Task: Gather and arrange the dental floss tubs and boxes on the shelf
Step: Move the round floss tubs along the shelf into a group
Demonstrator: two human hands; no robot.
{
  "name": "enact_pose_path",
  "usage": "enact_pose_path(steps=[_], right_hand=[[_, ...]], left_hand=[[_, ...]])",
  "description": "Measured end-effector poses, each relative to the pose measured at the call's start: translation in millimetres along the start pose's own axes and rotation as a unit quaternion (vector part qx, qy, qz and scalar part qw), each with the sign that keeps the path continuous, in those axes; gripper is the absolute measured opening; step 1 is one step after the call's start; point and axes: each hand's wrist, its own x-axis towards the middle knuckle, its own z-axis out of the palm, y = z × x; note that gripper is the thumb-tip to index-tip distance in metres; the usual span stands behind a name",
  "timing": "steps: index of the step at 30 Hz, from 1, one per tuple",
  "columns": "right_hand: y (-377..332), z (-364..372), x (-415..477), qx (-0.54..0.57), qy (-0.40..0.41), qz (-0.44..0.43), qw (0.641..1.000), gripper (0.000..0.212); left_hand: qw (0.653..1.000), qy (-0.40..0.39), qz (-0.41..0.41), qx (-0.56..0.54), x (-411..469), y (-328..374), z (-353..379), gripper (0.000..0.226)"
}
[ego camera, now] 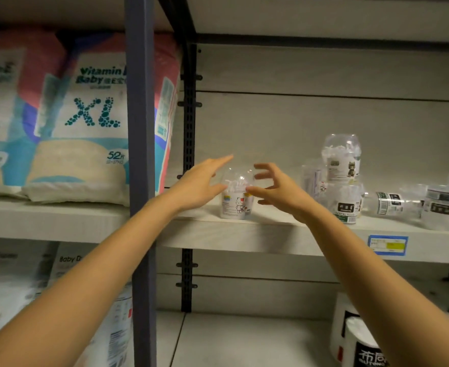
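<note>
A: Where is the domed floss tub (235, 196) found, and why there?

B: It is stood upright near the front edge of the shelf (244, 234), well apart from the other tubs and toward the left end of the bay, close to the dark upright (189, 115). It is judged to be a stray that is to be gathered toward the rest, or the start of a row; which one cannot be told.

A: How is it approached?

B: It is flanked on both sides. The left hand (200, 185) is held with fingers spread and extended, at or just beside the tub's left wall. The right hand (276, 190) is held with fingers curled and parted beside the dome. Neither hand is closed on the tub; contact cannot be confirmed. A two-sided cup is judged suitable because the clear dome looks smooth and light.

A: And the surroundings?

B: To the right, a cat-label tub (342, 160) is stacked on a green-label tub (346, 203); a further tub (395, 202) is seen lying on its side. Nappy packs (85, 123) are stored in the left bay.
</note>
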Motion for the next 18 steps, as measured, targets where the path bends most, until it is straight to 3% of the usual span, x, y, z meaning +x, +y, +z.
enact_pose_path(steps=[2,5,15,18], right_hand=[[0.7,4.7,4.1,-0.018,-0.011,-0.004,1.0,0.056],[1.3,17.8,20.9,-0.05,-0.01,-0.003,0.999,0.056],[10.6,53.4,77.6,-0.038,-0.034,0.043,0.998,0.057],[9.2,53.5,77.0,-0.087,-0.037,0.032,0.995,0.06]], left_hand=[[0.997,-0.023,0.025,0.073,5.7,-0.3,0.2,0.061],[0.993,-0.001,-0.006,0.121,19.4,-8.5,4.0,0.056],[0.987,0.044,-0.089,0.126,55.2,-49.2,15.6,0.047],[0.985,0.035,-0.098,0.139,57.3,-50.6,14.8,0.048]])
